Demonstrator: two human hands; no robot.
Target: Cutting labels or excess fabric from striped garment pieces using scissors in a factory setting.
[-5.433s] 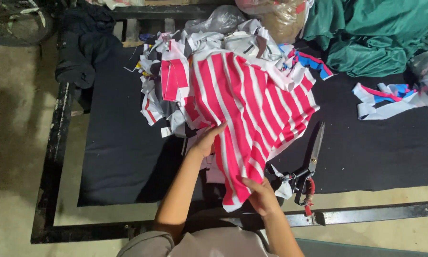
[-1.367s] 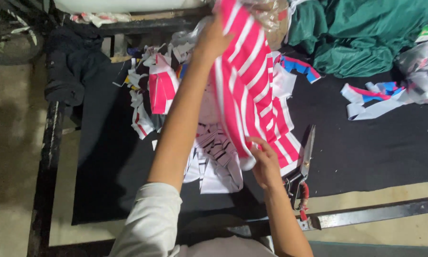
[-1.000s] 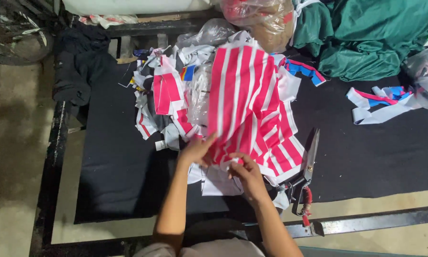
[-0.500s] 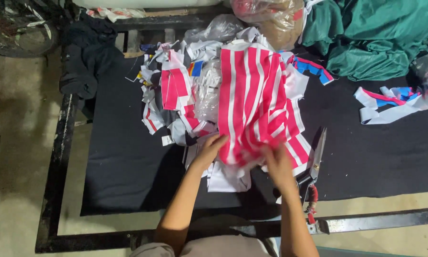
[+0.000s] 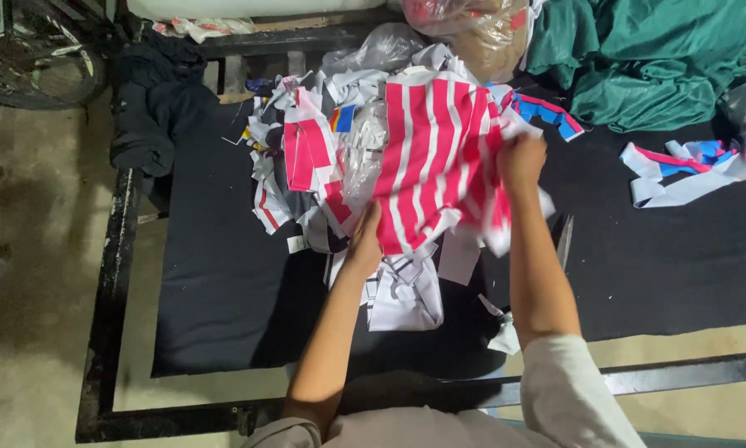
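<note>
Nearest to the camera, both forearms reach forward over the black surface (image 5: 223, 307), which sits in a dark metal frame (image 5: 107, 315). The left hand (image 5: 364, 241) lies at the lower edge of the pink and white striped cloth (image 5: 431, 158). Its fingers seem to be closed on that edge, pinching it from below, though the cloth hides the tips. The right hand (image 5: 522, 162) is higher and further away; its fingers are closed around the right side of the same cloth, which bunches inside the grip.

The striped cloth is in the middle of the surface, partly lifted and partly resting on a heap of cut fabric scraps (image 5: 306, 166). I judge it to be light, thin and very soft: it folds and sags wherever nothing holds it, so it will not keep any shape by itself. It does not look fragile or slippery, but loose scraps under it could cling and come up together with it. The best places to hold look like the edges or corners, two points well apart, so the piece can be pulled flat.

Below the cloth lie some white pieces (image 5: 406, 294). To the right, white, pink and blue strips (image 5: 680, 170) lie apart. At the far side I see a green cloth pile (image 5: 638, 50), a clear plastic bag (image 5: 472, 25) and a dark garment (image 5: 153, 108).
</note>
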